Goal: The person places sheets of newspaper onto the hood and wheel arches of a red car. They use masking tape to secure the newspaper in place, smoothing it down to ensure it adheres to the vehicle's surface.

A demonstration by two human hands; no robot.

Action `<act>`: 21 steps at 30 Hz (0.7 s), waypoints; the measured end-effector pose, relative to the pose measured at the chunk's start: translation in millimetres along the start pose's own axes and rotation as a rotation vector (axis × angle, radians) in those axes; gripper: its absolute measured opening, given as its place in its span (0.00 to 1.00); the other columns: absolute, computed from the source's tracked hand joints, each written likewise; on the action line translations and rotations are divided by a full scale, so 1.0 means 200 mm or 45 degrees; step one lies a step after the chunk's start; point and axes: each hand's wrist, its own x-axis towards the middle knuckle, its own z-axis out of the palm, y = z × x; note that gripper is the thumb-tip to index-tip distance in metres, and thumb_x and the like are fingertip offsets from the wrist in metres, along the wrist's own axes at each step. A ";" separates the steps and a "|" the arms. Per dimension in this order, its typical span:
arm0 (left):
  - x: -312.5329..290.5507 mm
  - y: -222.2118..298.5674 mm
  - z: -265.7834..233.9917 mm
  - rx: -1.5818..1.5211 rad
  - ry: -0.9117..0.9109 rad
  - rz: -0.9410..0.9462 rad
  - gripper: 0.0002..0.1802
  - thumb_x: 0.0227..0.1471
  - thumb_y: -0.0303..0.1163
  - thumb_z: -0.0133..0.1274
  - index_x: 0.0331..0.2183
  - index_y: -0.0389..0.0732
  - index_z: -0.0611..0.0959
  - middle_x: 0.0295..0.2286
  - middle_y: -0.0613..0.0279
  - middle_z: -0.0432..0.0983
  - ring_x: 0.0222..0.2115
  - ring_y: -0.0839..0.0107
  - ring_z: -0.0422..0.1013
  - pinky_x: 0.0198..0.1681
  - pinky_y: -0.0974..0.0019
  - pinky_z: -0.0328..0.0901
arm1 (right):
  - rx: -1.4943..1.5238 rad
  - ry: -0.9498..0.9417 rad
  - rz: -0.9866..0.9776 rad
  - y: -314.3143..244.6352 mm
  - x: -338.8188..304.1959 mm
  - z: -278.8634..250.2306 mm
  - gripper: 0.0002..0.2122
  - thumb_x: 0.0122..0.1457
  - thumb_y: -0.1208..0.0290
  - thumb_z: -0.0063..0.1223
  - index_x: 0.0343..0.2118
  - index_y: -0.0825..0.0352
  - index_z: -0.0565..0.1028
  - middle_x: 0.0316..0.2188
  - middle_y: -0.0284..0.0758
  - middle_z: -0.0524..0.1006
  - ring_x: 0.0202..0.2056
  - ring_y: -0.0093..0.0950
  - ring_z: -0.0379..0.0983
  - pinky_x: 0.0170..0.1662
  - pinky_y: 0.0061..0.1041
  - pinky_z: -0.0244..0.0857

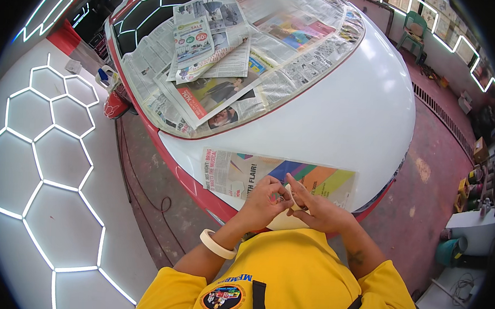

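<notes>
My left hand [264, 204] and my right hand [322, 210] meet in front of my chest at a cream roll of masking tape [291, 197]. The right hand's fingers and thumb hold the roll, partly covering it. The left fingertips are curled in a pinch against its side; whether a tape end is between them is hidden. Just beyond the hands, a newspaper sheet [232, 170] lies on the car's white panel [339, 120]. A second cream tape ring [217, 244] hangs around my left wrist.
Overlapping newspaper [314, 60] covers the car's glass, with loose sheets [211, 46] on top. Red trim [187, 179] edges the car. A cable [163, 209] lies on the floor at left. Shelved containers [472, 191] and a green chair [413, 31] stand at right.
</notes>
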 end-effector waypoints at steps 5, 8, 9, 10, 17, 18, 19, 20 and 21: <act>0.09 -0.12 -0.27 -0.300 0.466 -0.243 0.11 0.60 0.33 0.67 0.38 0.36 0.88 0.30 0.67 0.82 0.29 0.81 0.72 0.34 0.71 0.67 | -0.197 0.412 -0.092 -0.01 0.03 -0.12 0.27 0.61 0.70 0.68 0.64 0.64 0.72 0.40 0.43 0.84 0.43 0.41 0.80 0.52 0.38 0.72; 0.16 -0.21 -0.71 -0.209 0.920 -0.158 0.08 0.60 0.28 0.67 0.39 0.34 0.88 0.29 0.67 0.83 0.28 0.81 0.74 0.32 0.73 0.69 | -0.354 0.460 0.184 0.14 -0.04 -0.33 0.11 0.61 0.69 0.68 0.43 0.67 0.81 0.35 0.38 0.83 0.38 0.33 0.79 0.47 0.32 0.72; 0.17 -0.28 -0.83 -0.133 0.984 -0.210 0.08 0.61 0.29 0.66 0.39 0.34 0.87 0.30 0.64 0.84 0.28 0.79 0.77 0.30 0.72 0.70 | -0.252 0.468 0.305 0.19 -0.07 -0.39 0.09 0.61 0.68 0.68 0.40 0.67 0.82 0.34 0.37 0.83 0.38 0.30 0.79 0.46 0.30 0.72; 0.18 -0.32 -0.89 -0.135 0.962 -0.303 0.08 0.61 0.29 0.66 0.38 0.34 0.87 0.30 0.64 0.84 0.27 0.78 0.77 0.30 0.71 0.70 | -0.146 0.470 0.420 0.23 -0.07 -0.42 0.08 0.61 0.68 0.68 0.37 0.67 0.82 0.33 0.35 0.83 0.37 0.26 0.78 0.45 0.28 0.71; 0.26 -0.62 -0.91 -0.176 0.864 -0.582 0.06 0.62 0.25 0.63 0.37 0.32 0.84 0.28 0.61 0.82 0.23 0.72 0.80 0.24 0.70 0.72 | 0.799 0.580 0.189 0.53 0.06 -0.27 0.08 0.69 0.67 0.63 0.38 0.65 0.76 0.34 0.27 0.81 0.36 0.15 0.74 0.41 0.21 0.68; 0.26 -0.63 -0.90 -0.157 0.886 -0.576 0.06 0.61 0.25 0.63 0.38 0.32 0.84 0.28 0.60 0.82 0.23 0.72 0.80 0.24 0.70 0.72 | 0.818 0.581 0.201 0.54 0.07 -0.24 0.08 0.69 0.67 0.63 0.39 0.66 0.76 0.34 0.28 0.81 0.36 0.15 0.74 0.41 0.21 0.68; 0.27 -0.65 -0.90 -0.138 0.907 -0.570 0.06 0.61 0.25 0.63 0.38 0.31 0.84 0.28 0.60 0.82 0.23 0.72 0.80 0.24 0.69 0.72 | 0.838 0.581 0.212 0.55 0.08 -0.22 0.08 0.70 0.67 0.62 0.39 0.66 0.76 0.34 0.28 0.81 0.36 0.15 0.74 0.41 0.21 0.68; 0.27 -0.66 -0.89 -0.119 0.929 -0.564 0.06 0.61 0.24 0.63 0.38 0.31 0.84 0.29 0.60 0.82 0.23 0.72 0.80 0.24 0.69 0.73 | 0.836 0.587 0.215 0.56 0.08 -0.21 0.08 0.70 0.68 0.62 0.39 0.66 0.76 0.34 0.28 0.81 0.37 0.14 0.74 0.41 0.20 0.68; 0.27 -0.66 -0.89 -0.111 0.937 -0.563 0.06 0.61 0.24 0.63 0.38 0.31 0.84 0.29 0.60 0.83 0.23 0.72 0.80 0.24 0.69 0.73 | 0.836 0.589 0.216 0.56 0.09 -0.20 0.08 0.69 0.68 0.62 0.39 0.65 0.76 0.34 0.28 0.81 0.37 0.14 0.74 0.41 0.20 0.68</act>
